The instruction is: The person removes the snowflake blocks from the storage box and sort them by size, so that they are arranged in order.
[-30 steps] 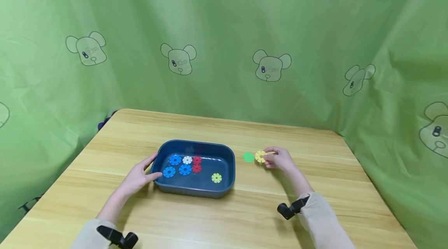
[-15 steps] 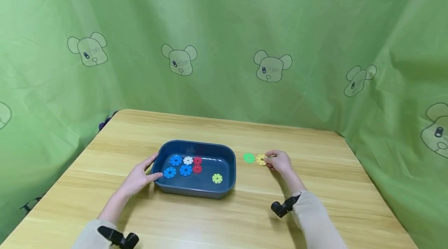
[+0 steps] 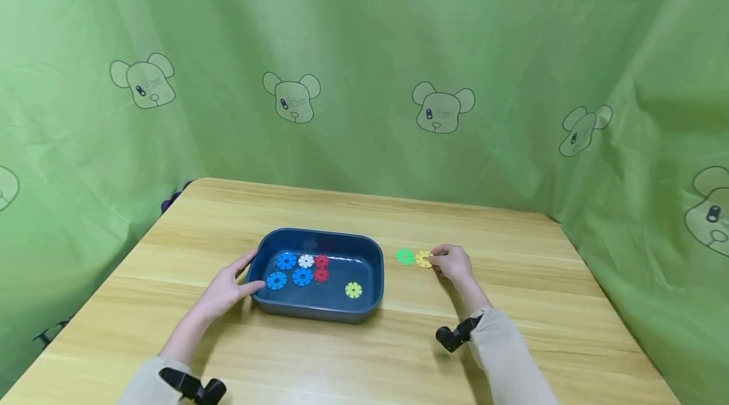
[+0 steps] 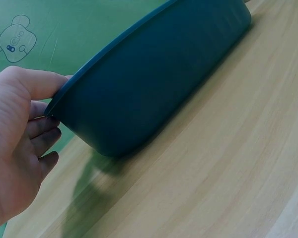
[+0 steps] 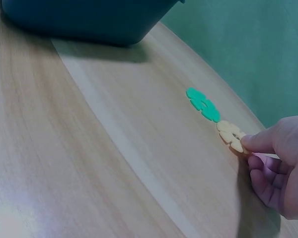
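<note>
A dark blue plastic tub (image 3: pixel 319 315) stands on the table, and my left hand (image 3: pixel 223 291) holds its left end. In the left wrist view the thumb of that hand (image 4: pixel 15 134) lies over the tub's rim (image 4: pixel 89 64), with the other fingers below it on the outside. To the right of the tub, my right hand (image 3: pixel 454 262) pinches the edge of a yellow snowflake disc (image 3: pixel 423 259) between thumb and fingers. Beside that disc, on its left, lies a green snowflake disc (image 3: pixel 405 257); their edges meet in the right wrist view.
Inside the tub lie several snowflake discs: blue ones (image 3: pixel 302 276), a white one (image 3: pixel 305 261), two red ones (image 3: pixel 321 274) and a yellow-green one (image 3: pixel 353 290). The wooden table (image 3: pixel 342 367) ends at a green curtain (image 3: pixel 364 158) behind.
The yellow disc has shifted slightly toward the green one, still pinched in my right hand. My right forearm has swung a little left. The left hand and tub stay put.
</note>
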Motion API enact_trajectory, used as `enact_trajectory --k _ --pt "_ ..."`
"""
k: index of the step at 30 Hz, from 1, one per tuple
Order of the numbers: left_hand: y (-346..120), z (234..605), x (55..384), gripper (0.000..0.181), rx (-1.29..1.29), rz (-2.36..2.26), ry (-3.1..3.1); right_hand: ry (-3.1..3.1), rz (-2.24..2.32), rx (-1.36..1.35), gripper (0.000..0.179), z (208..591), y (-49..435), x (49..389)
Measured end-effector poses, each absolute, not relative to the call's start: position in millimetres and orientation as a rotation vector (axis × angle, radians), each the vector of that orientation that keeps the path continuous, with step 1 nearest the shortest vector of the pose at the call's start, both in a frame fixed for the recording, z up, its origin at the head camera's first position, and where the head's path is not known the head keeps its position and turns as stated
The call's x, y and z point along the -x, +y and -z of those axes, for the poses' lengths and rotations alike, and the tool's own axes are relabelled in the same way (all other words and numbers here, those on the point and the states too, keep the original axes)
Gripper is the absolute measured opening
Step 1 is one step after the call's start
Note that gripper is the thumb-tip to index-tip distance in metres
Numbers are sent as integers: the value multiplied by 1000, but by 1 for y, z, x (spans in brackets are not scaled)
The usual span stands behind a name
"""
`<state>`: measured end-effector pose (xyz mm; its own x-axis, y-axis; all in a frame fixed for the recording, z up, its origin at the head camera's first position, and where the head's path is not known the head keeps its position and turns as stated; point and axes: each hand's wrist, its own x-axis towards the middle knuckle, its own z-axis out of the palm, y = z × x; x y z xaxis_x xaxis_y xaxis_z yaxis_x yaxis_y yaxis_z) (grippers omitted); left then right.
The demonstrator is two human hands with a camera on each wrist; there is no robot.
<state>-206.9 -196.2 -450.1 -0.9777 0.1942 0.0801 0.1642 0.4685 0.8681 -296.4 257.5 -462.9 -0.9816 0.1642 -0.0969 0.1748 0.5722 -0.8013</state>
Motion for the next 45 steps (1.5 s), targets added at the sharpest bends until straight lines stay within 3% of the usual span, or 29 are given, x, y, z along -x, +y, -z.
enact_trajectory --k 17,26,45 --pt "-196 449 206 71 -353 -1582 2660 2740 1469 -291 23 464 261 295" --pt "-196 451 207 71 -348 -1595 2656 2788 1446 -146 33 443 254 291" --pt "-199 451 207 70 -347 -1572 2685 2587 1634 210 30 373 164 279"
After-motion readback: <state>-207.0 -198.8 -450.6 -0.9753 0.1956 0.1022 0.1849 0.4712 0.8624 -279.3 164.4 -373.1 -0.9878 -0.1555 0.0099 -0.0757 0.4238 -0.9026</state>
